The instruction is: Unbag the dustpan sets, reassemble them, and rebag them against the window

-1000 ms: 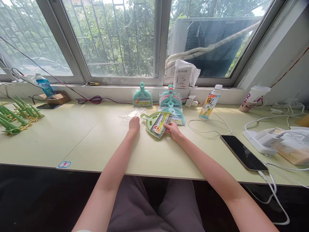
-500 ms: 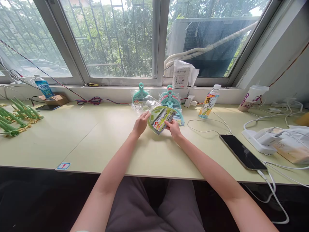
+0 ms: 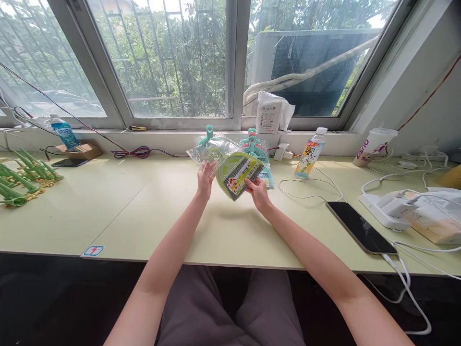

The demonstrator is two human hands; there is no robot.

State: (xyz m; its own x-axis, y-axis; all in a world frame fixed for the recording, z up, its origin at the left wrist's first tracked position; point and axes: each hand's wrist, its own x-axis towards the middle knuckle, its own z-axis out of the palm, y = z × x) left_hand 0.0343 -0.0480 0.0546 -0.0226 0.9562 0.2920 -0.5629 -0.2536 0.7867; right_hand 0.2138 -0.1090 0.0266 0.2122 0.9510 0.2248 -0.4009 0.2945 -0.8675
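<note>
Fingers of right hand pinched green dustpan set at its lower edge; left hand gripped clear bag beside it, above table. Judged light, stiff plastic; bag slippery, best held at its mouth.

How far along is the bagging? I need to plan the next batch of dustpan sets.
Done: several teal sets sit bagged by the window. In hand: the right hand holds a green dustpan set while the left hand holds a clear bag. Left: the set is not yet inside.
</note>
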